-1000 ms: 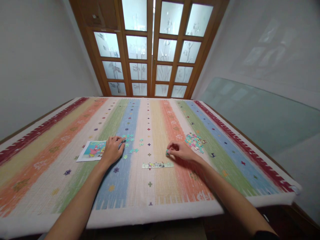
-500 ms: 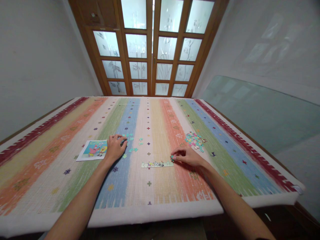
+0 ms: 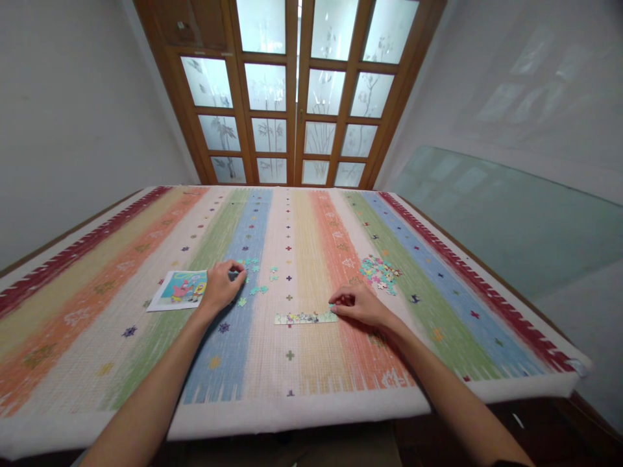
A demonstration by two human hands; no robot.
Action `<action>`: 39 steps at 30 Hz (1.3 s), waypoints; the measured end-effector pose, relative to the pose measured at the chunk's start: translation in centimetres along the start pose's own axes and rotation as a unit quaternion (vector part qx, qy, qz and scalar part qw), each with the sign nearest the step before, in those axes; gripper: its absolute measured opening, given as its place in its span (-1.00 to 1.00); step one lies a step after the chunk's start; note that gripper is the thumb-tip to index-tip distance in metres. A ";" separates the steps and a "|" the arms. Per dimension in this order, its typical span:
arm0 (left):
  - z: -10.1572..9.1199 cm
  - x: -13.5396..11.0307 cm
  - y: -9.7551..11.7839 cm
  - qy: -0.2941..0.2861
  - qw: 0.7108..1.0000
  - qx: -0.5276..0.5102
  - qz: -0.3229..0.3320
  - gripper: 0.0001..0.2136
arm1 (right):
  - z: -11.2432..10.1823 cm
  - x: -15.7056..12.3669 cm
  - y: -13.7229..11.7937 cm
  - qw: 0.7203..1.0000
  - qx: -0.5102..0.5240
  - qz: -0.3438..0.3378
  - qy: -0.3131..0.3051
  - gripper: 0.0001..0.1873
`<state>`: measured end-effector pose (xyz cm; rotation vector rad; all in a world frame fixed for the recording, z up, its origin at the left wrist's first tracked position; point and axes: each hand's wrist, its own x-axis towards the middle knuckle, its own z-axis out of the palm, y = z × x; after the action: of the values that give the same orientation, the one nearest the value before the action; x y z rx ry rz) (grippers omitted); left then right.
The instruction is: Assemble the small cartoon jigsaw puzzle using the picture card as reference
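A short strip of joined puzzle pieces (image 3: 304, 318) lies flat on the striped mat (image 3: 302, 370), a little towards the near edge and close to the middle. The right hand (image 3: 359, 305) rests at the strip's right end, its fingers drawn together with the tips touching or just against the last piece. Whether they pinch a loose piece there I cannot tell.

The strip looks thin, light and stiff within each piece but weak at the joints, so it would likely bend apart if lifted by one end. Sliding it flat, or pressing down from above, seems the safer hold. Single pieces are best taken by their edges between thumb and forefinger.

The left hand (image 3: 220, 285) sits well apart from the right, palm down and fingers curled at the near side of some loose teal pieces (image 3: 257, 290) scattered on the blue stripe. Thumb and forefinger lie close together, but a grip on any piece is not clear.

Just left of that hand lies a picture card (image 3: 178, 289) with a cartoon on it. Beyond the right hand is a pile of mixed pieces (image 3: 379, 272). Behind the table stand wooden doors with frosted glass (image 3: 296, 97), and a glass sheet (image 3: 511, 227) leans on the right wall.
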<state>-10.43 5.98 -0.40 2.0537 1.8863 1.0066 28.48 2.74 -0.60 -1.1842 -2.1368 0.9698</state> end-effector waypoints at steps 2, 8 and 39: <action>-0.3 -0.1 0.4 -0.010 1.000 -0.027 -0.003 -0.74 | 0.1 0.0 0.1 1.000 -0.002 -0.001 0.002 -0.84; -0.9 -0.9 2.2 -0.071 0.978 -0.194 -0.021 -0.55 | 0.1 0.0 0.2 1.000 -0.021 0.002 -0.003 -0.86; 0.1 -3.9 6.1 -0.276 0.931 -0.237 0.025 -0.79 | -0.1 -0.2 -0.8 0.999 -0.051 0.002 -0.018 -0.79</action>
<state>-5.27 1.30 1.52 1.8379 1.1786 0.6976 28.23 2.29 0.08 -1.2282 -2.2351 0.8998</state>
